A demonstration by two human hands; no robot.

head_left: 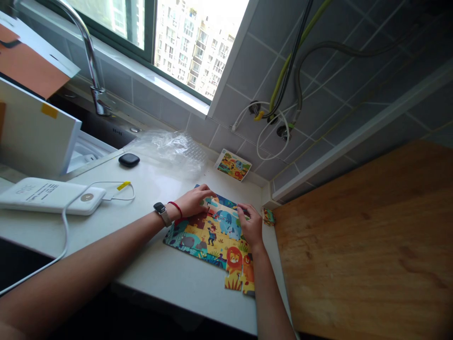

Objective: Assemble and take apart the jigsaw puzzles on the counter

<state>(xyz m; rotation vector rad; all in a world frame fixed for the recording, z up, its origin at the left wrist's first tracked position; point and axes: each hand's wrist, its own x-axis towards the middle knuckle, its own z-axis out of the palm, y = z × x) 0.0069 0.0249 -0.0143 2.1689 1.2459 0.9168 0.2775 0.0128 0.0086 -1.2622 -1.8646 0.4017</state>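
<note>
A colourful jigsaw puzzle (198,236) with jungle animals lies mostly joined on the white counter. Two lion pieces stick out past its near right edge, with a narrow gap between them. My left hand (194,202) grips the puzzle's upper left part with bent fingers, the thumb apart from the forefinger. At the upper right part, beside the blue elephants, the fingers of my right hand (252,225) are curled onto the puzzle; its wrist covers part of the right edge. A small stack of loose puzzle pieces (269,216) sits just right of that hand.
A picture card (233,165) leans against the tiled wall behind the puzzle. Clear plastic wrap (170,148), a black case (129,160) and a white power bank (53,196) with a cable lie leftward. A wooden board (361,245) stands at right; a sink tap (95,71) rises behind.
</note>
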